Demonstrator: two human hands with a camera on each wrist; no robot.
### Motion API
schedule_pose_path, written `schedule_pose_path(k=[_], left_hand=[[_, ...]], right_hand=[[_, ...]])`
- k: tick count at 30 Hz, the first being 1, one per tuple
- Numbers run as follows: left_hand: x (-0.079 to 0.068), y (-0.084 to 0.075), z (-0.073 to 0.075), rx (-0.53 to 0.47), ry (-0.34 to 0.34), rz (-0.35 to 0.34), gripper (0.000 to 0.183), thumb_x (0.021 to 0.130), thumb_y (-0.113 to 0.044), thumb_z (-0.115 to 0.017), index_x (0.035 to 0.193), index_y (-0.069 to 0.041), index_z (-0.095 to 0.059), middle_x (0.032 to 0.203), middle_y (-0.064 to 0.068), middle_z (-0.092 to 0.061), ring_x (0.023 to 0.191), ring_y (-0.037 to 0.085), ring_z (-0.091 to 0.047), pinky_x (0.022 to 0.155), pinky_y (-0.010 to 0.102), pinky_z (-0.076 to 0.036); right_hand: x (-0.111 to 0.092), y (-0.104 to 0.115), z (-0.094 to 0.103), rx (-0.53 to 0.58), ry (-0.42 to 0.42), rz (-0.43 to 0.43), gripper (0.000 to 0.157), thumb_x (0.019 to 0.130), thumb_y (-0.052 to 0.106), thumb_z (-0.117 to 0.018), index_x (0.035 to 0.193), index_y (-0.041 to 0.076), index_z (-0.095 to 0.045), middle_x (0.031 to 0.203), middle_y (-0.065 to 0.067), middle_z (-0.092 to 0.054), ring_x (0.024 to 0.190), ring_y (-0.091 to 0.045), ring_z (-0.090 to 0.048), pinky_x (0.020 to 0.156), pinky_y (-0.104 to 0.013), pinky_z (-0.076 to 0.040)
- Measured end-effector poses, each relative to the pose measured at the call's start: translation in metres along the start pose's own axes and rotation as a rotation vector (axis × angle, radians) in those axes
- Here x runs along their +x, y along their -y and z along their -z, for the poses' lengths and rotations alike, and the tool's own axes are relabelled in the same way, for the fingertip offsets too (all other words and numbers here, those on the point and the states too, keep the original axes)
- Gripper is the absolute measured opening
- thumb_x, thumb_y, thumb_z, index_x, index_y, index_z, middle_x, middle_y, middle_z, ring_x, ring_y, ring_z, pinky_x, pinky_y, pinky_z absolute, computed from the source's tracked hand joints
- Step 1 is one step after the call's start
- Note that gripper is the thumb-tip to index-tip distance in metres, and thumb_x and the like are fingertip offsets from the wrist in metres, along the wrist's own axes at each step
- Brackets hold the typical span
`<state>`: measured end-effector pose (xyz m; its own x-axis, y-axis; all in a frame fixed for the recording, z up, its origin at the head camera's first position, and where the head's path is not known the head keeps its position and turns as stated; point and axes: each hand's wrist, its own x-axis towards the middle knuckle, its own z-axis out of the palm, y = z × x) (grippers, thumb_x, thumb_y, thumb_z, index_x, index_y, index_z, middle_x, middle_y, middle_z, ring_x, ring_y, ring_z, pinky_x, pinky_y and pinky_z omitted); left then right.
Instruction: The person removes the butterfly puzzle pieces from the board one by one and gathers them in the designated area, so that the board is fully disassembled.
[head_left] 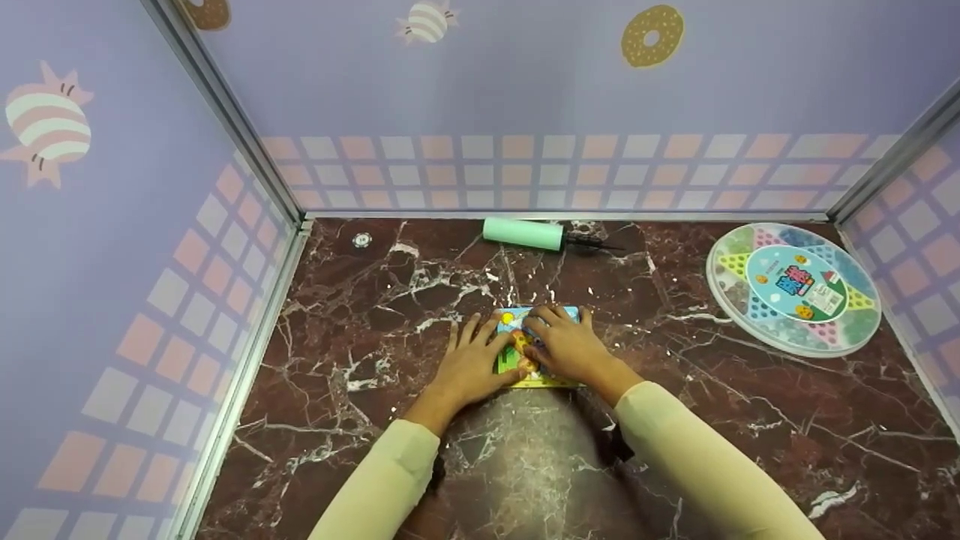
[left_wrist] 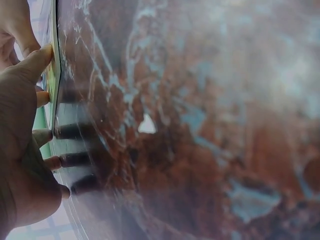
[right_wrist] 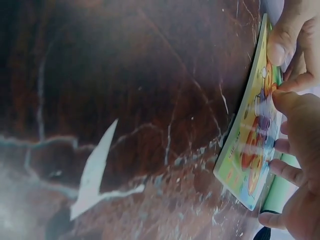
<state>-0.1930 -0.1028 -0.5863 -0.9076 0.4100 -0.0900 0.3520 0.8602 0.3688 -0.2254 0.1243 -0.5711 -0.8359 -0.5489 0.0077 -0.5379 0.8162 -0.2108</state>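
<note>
A thin rectangular board with a bright cartoon picture [head_left: 551,381] lies flat on the marbled table, partly hidden under both hands. My left hand [head_left: 471,366] rests at its left edge, fingers spread, and the thumb touches the picture's lower part. In the left wrist view, the left thumb [left_wrist: 37,62] lies on the board's near edge, while other fingertips touch down at its side. My right hand [head_left: 571,346] lies over the board's right half with its fingertips on the picture. The right wrist view shows the board [right_wrist: 255,145] flat beneath the right fingers.
Behind the board lies a mint-green hand pump [head_left: 523,233] with a black nozzle. A round star-patterned game board with marbles [head_left: 861,330] sits at right, a small poker chip [head_left: 362,240] at back left. Patterned panels [head_left: 480,90] wall the back and sides.
</note>
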Motion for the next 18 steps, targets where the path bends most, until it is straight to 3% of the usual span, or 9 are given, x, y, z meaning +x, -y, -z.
schedule_pose_path(k=[18], left_hand=[[0.004, -0.003, 0.004, -0.025, 0.017, 0.029, 0.078, 0.104, -0.073, -0.058, 0.167, -0.028, -0.050, 0.185, 0.009, -0.026, 0.171, 0.044, -0.019, 0.137, 0.072, -0.011]], right_hand=[[0.020, 0.009, 0.000, 0.017, 0.051, -0.042, 0.046, 0.113, 0.031, -0.064, 0.156, 0.015, -0.062, 0.162, -0.010, -0.055, 0.154, -0.039, -0.049, 0.117, -0.086, -0.038]])
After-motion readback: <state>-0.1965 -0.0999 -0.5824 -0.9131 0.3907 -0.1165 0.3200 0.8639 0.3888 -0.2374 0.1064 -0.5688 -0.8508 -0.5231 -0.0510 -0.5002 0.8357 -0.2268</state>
